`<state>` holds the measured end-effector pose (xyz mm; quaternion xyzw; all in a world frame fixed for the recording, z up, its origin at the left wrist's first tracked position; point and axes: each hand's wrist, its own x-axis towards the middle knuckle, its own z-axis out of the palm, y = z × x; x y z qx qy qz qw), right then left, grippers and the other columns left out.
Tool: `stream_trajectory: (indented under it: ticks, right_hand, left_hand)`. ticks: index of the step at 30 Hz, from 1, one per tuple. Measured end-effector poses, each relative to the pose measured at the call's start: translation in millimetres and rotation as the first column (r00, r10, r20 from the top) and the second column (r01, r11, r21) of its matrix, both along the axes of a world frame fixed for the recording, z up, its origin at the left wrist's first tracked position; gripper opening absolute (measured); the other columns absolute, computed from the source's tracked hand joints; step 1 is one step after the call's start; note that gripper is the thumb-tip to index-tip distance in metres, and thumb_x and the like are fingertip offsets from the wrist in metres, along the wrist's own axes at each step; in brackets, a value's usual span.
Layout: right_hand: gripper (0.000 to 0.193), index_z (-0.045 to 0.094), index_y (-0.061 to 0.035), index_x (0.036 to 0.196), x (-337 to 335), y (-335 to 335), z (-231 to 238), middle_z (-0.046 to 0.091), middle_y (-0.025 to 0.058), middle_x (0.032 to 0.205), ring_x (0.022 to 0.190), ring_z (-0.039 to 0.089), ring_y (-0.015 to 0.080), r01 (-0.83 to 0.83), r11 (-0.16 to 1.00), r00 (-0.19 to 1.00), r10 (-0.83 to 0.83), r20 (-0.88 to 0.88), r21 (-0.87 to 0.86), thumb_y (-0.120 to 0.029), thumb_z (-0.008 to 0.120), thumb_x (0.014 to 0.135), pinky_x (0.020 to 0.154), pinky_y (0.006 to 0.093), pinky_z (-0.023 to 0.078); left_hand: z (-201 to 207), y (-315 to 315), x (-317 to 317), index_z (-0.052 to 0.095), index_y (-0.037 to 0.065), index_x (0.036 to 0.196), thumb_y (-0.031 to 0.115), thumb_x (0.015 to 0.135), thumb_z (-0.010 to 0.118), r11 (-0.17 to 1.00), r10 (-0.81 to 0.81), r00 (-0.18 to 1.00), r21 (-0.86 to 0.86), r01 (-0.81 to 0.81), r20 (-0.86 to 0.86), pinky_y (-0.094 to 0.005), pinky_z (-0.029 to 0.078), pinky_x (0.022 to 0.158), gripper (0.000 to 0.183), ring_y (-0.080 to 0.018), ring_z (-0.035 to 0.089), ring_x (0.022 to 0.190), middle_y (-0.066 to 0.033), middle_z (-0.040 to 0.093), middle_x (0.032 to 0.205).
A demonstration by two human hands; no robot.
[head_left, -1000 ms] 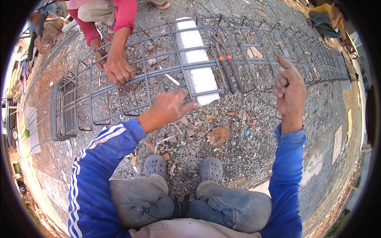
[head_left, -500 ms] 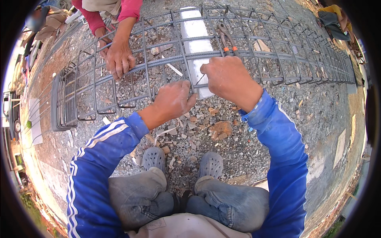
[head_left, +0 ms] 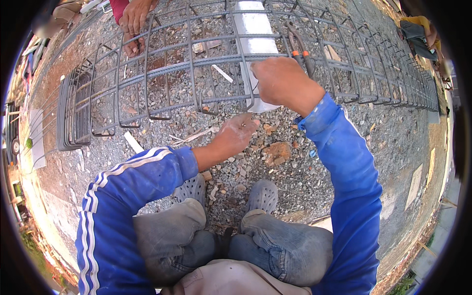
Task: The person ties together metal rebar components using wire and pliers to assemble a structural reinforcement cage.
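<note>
A long cage of steel rebar [head_left: 167,70] with square stirrups stretches across in front of me. My right hand [head_left: 285,83] is closed at its near side, pinching a thin wire that shows faintly below the fingers. Just below the cage's lowest near bar, my left hand [head_left: 231,136] is closed with fingers curled. A tiny tip shows at its fingers, but I cannot make out what it holds. Beyond my right hand, a pair of pincers [head_left: 298,48] with orange-banded handles rests on the bars. A white strip [head_left: 255,34] passes under the cage.
A co-worker's hands [head_left: 136,18] are at the cage's far left. Bunched stirrups [head_left: 73,110] stand at its left end. Gravel and a reddish stone [head_left: 277,153] lie before my grey clogs [head_left: 262,196]. Another person [head_left: 418,37] is at the far right.
My left hand has drawn down and toward me, off the lowest bar. My right hand stays near the same spot. The co-worker's hands have moved up and away along the cage.
</note>
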<state>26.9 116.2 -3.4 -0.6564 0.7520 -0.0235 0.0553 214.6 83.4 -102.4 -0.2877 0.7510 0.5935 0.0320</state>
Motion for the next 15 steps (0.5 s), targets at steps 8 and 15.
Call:
stream_trajectory:
  ticks: [8, 15]
  right_hand:
    - [0.015, 0.071, -0.0027, 0.074, 11.7, -14.1, 24.3, 0.069, 0.0191, 0.08, 0.079, 0.069, 0.0351, 0.034, 0.986, 0.993, -0.015, -0.114, 0.164, -0.01, 0.063, 0.065, 0.072, 0.0442, 0.055]
    - [0.016, 0.071, -0.0009, 0.075, 18.5, -30.7, 11.7, 0.069, 0.0213, 0.081, 0.08, 0.068, 0.0379, 0.061, 0.937, 0.997, -0.042, -0.06, 0.344, -0.01, 0.061, 0.066, 0.074, 0.0455, 0.054]
  left_hand:
    - [-10.6, 10.2, -6.5, 0.06, -0.005, 0.105, 0.038, 0.098, 0.051, 0.988, 0.151, 0.977, 0.008, -0.152, -0.153, -0.0455, 0.048, 0.076, 0.045, -0.0356, 0.063, 0.086, -0.0261, 0.064, 0.094]
    - [-1.0, -1.4, -12.6, 0.046, -0.007, 0.136, 0.043, 0.097, 0.054, 0.896, 0.074, 0.996, 0.435, -0.086, 0.044, -0.0338, 0.049, 0.084, 0.063, -0.0202, 0.061, 0.092, -0.0188, 0.063, 0.115]
